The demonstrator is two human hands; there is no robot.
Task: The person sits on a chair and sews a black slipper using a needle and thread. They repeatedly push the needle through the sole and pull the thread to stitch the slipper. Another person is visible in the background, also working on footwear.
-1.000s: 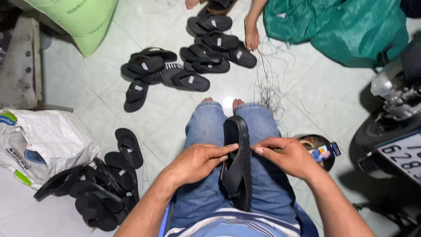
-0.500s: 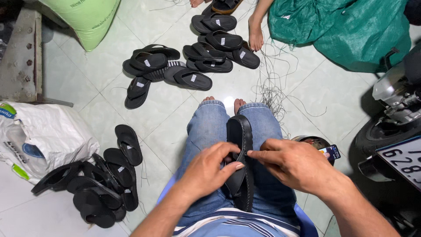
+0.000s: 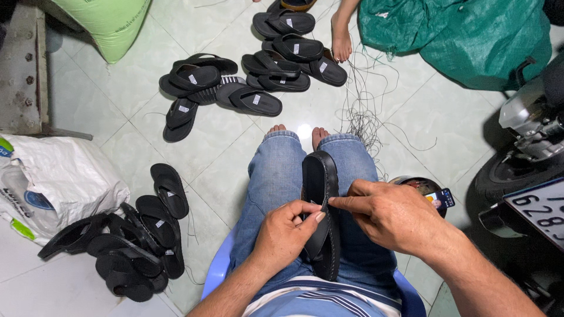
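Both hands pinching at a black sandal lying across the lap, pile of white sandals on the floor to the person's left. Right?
Not quite. The head view shows the pile of sandals on the floor to the left is black, not white. The rest holds: the left hand and right hand pinch at the black sandal lying on the lap.

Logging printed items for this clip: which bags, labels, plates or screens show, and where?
White sack, left floor: crumpled, blue and green print.
Green sack, top left: plump, light green.
Small labels on the sandals' footbeds: white rectangles.
Phone, right of knee: lit screen.
Number plate, right edge: white, dark characters.
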